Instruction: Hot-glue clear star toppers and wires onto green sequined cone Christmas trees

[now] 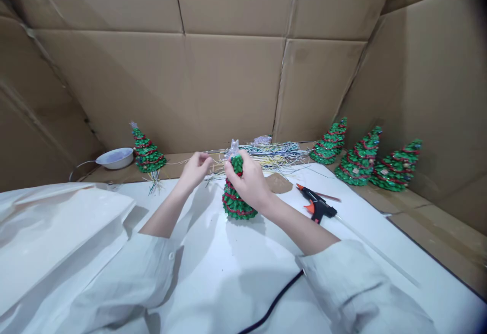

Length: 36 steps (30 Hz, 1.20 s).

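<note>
A small green cone tree with red trim (236, 204) stands on the white table (228, 273) in front of me. My right hand (249, 179) is wrapped round its upper part, fingers closed near the silvery topper. My left hand (195, 169) hovers just left of the tree top, fingers pinched on a thin wire-like strand I can barely make out. A bundle of thin coloured wires (266, 154) lies behind the tree.
A black and orange glue gun (317, 206) lies right of the tree, its cord running toward me. Three finished trees (359, 164) stand at the right, one more (146, 154) at the left beside a white bowl (115, 158). Cardboard walls surround the table.
</note>
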{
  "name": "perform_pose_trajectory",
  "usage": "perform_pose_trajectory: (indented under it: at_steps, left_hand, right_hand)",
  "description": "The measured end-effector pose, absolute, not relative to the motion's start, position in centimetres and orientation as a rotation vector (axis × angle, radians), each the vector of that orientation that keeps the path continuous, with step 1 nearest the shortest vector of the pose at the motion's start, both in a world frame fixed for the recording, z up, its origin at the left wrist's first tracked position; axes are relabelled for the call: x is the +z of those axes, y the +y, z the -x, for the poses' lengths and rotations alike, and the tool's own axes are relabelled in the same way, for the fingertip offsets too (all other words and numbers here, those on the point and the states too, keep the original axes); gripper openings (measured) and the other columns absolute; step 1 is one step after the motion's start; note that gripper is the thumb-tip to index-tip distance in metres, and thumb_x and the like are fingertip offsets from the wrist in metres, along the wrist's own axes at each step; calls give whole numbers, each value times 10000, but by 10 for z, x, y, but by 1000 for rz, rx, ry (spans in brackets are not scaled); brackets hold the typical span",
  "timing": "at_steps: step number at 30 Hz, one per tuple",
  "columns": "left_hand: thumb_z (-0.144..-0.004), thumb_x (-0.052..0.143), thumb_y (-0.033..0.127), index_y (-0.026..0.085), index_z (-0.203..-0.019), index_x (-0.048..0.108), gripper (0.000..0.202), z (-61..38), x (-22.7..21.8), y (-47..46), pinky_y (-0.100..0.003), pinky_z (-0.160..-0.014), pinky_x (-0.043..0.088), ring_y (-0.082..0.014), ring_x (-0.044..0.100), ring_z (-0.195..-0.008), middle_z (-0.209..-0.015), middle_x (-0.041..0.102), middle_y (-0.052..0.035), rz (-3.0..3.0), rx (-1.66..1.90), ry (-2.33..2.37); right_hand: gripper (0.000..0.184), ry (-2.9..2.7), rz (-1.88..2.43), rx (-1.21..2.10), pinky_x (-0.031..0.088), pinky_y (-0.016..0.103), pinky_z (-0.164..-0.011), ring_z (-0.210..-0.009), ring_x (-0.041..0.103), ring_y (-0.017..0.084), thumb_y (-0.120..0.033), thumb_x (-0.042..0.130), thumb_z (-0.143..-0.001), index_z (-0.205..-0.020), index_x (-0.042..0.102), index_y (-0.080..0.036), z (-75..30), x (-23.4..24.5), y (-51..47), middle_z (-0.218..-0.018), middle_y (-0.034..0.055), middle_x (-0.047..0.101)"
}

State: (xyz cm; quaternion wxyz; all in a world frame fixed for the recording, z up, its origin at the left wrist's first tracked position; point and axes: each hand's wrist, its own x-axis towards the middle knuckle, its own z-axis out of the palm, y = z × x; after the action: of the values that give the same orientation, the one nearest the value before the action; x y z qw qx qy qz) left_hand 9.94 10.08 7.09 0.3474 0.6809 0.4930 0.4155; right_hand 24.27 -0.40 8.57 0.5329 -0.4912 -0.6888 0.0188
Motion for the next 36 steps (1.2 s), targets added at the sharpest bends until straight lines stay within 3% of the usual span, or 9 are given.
perform_pose_trajectory:
  at_steps: [3, 8, 18, 24, 29, 36]
  left_hand:
    - [-828, 503, 400, 166, -1015, 596, 314, -88, 98, 84, -333, -867, 430, -205, 577, -967, -1045, 638, -77, -2034, 1299, 1116]
    - [-892, 441, 420, 221, -1142, 592, 353, -78, 138, 38, -302, -884, 458, -204, 568, -1079, -1174, 623, -73, -2161, 1141, 619]
    - [-767, 609, 457, 194, -751, 692, 275, -72, 146, 27, -332, -691, 527, -218, 641, -765, -773, 673, -72, -1984, 887, 556]
    - [-692, 695, 386, 187, -764, 702, 212, -63, 149, 34, -328, -652, 534, -240, 648, -769, -779, 671, -92, -1921, 761, 598]
    - [-663, 709, 396, 201, -768, 700, 221, -63, 148, 34, -298, -566, 534, -214, 649, -690, -752, 677, -76, -1994, 774, 609]
    - [-706, 669, 383, 188, -722, 675, 197, -73, 147, 23, -247, -474, 491, -168, 629, -575, -667, 655, -40, -2081, 917, 704]
  right_hand:
    - [134, -1683, 1162, 45, 385, 278, -676, -689, 523, 164, -336, 421, -882, -854, 419, -205, -239, 82, -4, -742, 13, 539]
    - [195, -1815, 1070, 111, 393, 275, -639, -672, 524, 165, -397, 428, -884, -845, 408, -207, -233, 77, -6, -732, 11, 542]
    - [313, -1970, 952, 77, 451, 352, -724, -823, 586, 236, -428, 431, -874, -998, 476, -145, -226, 71, -7, -857, 110, 600]
    - [338, -2008, 836, 283, 462, 323, -709, -768, 581, 192, -454, 497, -849, -1030, 484, -169, -229, 69, -4, -844, 65, 619]
    - [270, -2018, 730, 550, 458, 303, -698, -708, 563, 157, -453, 510, -844, -895, 506, -188, -232, 70, -2, -784, 22, 603]
    - [361, -1975, 653, 867, 475, 328, -807, -829, 608, 162, -501, 494, -848, -897, 574, -151, -237, 72, 6, -876, 58, 652]
